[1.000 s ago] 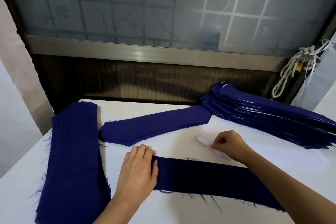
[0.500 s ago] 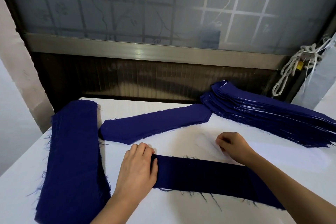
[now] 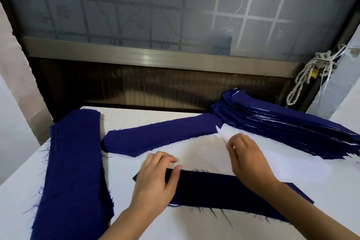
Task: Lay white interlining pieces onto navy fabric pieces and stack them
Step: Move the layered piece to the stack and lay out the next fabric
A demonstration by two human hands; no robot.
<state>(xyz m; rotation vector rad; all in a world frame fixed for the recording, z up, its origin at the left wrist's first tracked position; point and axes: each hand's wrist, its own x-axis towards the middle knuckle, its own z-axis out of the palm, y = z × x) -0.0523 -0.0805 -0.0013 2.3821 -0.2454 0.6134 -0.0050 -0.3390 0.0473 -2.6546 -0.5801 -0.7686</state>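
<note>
Right hand (image 3: 247,157) has lifted white interlining (image 3: 224,133).

The navy fabric piece (image 3: 224,191) on the surface (image 3: 146,226) is matt woven cloth, its edges frayed into loose threads. The white interlining piece (image 3: 225,132) over the surface looks thin, soft and half-sheer. The surface itself is smooth, matt white. Behind the surface, frosted patterned glass (image 3: 136,6) sits above a brushed metal rail (image 3: 155,58) with a dull sheen.

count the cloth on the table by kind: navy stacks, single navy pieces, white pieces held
navy stacks: 2, left stack, right stack
single navy pieces: 2, pointed piece, near piece
white interlining piece held: 1, in right hand
total: 5
</note>
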